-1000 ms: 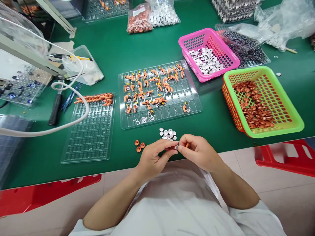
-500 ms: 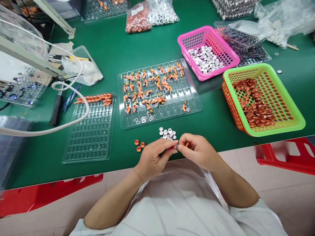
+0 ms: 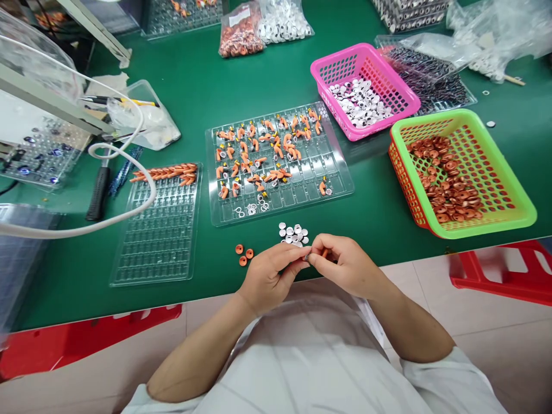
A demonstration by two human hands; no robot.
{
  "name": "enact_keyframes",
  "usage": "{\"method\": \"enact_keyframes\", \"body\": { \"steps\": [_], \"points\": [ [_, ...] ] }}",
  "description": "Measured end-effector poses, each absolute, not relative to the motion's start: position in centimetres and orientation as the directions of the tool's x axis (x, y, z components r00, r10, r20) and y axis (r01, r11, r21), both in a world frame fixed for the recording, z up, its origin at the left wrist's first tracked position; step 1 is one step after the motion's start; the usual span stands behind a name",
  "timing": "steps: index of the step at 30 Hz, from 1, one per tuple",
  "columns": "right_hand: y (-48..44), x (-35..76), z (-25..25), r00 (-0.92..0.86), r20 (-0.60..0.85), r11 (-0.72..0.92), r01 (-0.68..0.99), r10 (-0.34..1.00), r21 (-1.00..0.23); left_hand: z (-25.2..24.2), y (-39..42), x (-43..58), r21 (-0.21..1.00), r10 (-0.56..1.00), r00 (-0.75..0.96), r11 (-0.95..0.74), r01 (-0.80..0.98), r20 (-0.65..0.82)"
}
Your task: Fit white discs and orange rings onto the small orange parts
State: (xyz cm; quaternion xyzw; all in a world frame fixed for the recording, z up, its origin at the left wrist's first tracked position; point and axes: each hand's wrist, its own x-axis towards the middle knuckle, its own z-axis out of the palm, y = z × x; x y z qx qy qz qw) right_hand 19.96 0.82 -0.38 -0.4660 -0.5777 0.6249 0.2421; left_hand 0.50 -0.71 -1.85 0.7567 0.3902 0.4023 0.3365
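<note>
My left hand and my right hand meet at the near edge of the green table. Both pinch one tiny part between their fingertips. An orange piece shows inside my right hand's fingers. Just beyond the fingertips lies a small heap of white discs. Three orange rings lie to the left of my left hand. Further back sits a clear compartment tray partly filled with orange pieces.
A second clear tray with a row of orange pieces lies at left. A pink basket holds white discs and a green basket holds copper rings at right. Bags, cable and more trays stand behind.
Both hands stay pinched together and have shifted very slightly left; the view has drifted a little.
</note>
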Motion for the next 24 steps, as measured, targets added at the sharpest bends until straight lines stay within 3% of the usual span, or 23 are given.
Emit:
{"method": "enact_keyframes", "body": {
  "steps": [7, 15, 20, 24],
  "points": [
    [0.7, 20.1, -0.7, -0.473, -0.247, -0.154, 0.226, 0.846, -0.962, -1.7, -0.6, 0.4, 0.811, 0.849, 0.373, -0.495, 0.311, 0.374],
    [-0.2, 19.7, -1.3, -0.391, 0.055, 0.189, 0.312, 0.919, -0.931, -1.8, -1.0, 0.4, 0.899, 0.932, 0.264, -0.323, 0.297, 0.248],
    [-0.2, 19.2, -1.6, -0.351, 0.089, 0.219, 0.349, 0.932, -0.911, -1.2, -1.3, 0.6, 0.981, 0.985, 0.172, -0.024, 0.192, -0.01],
    [0.1, 19.7, -1.5, -0.401, -0.087, -0.034, 0.138, 0.912, -0.99, 0.0, -1.2, 0.8, 0.962, 0.949, 0.165, 0.271, 0.013, -0.269]
  ]
}}
